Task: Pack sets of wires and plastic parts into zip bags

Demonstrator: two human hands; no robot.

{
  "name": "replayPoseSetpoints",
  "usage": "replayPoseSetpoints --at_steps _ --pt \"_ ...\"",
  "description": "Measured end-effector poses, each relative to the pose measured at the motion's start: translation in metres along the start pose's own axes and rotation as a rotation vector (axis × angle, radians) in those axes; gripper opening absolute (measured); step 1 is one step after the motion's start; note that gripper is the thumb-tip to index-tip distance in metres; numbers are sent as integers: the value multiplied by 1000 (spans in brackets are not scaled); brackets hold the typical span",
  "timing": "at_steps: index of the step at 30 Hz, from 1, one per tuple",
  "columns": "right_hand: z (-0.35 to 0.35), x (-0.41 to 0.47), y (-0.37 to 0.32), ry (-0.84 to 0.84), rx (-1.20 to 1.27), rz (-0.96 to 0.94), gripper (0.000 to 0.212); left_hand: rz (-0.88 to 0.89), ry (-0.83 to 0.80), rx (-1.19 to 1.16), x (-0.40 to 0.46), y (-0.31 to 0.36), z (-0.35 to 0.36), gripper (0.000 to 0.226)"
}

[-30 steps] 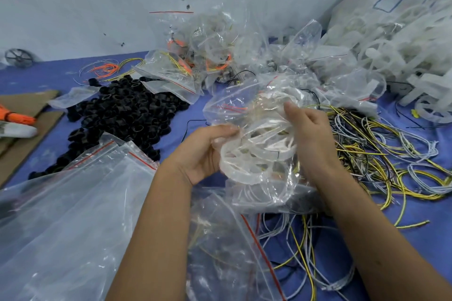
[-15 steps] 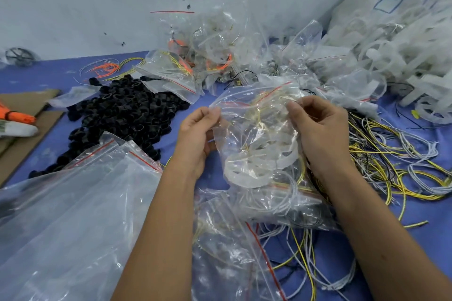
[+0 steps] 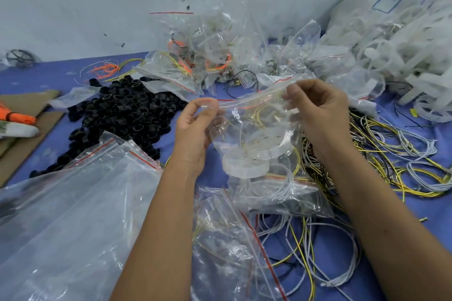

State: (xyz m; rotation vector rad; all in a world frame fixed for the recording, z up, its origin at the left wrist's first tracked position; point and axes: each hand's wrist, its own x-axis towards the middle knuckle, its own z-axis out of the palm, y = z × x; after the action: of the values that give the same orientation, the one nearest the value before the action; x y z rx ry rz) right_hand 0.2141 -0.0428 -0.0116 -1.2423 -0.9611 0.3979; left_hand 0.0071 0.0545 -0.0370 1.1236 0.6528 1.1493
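While one filled clear zip bag point(image 3: 256, 134) is pinched at its seal by left hand point(image 3: 193, 129) and right hand point(image 3: 320, 115), a heap of packed bags point(image 3: 220, 56) lies behind; loose yellow and grey wires point(image 3: 391, 154) remain unpacked.

left hand point(image 3: 193, 129) and right hand point(image 3: 318, 110) pinching zip bag point(image 3: 254, 144) top, white plastic rings point(image 3: 247, 161) inside

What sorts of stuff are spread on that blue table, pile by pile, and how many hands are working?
Hands: 2, left hand and right hand, both pinching the top of the held zip bag
Pile of black plastic rings: 1
Stack of empty zip bags: 1
Heap of filled bags: 1
Tangle of loose wires: 1
Pile of white plastic parts: 1
Total: 7
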Motion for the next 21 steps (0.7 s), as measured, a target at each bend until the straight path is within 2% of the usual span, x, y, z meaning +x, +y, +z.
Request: replayPoseSetpoints --at_steps 11,14,15,18,21 --pt "-5 7 17 97 60 42 18 57 154 -2 2 -6 -1 24" --pt "-13 12 15 236 58 51 22 67 325 -135 7 4 -17 27" --pt "-16 12 14 231 65 38 22 81 382 -131 9 7 -23 28" --pt "-11 6 9 26 90 -47 13 227 447 110 10 8 -20 19" --pt "2 -1 9 -136 -6 -177 13 494 276 516 4 3 2 5"
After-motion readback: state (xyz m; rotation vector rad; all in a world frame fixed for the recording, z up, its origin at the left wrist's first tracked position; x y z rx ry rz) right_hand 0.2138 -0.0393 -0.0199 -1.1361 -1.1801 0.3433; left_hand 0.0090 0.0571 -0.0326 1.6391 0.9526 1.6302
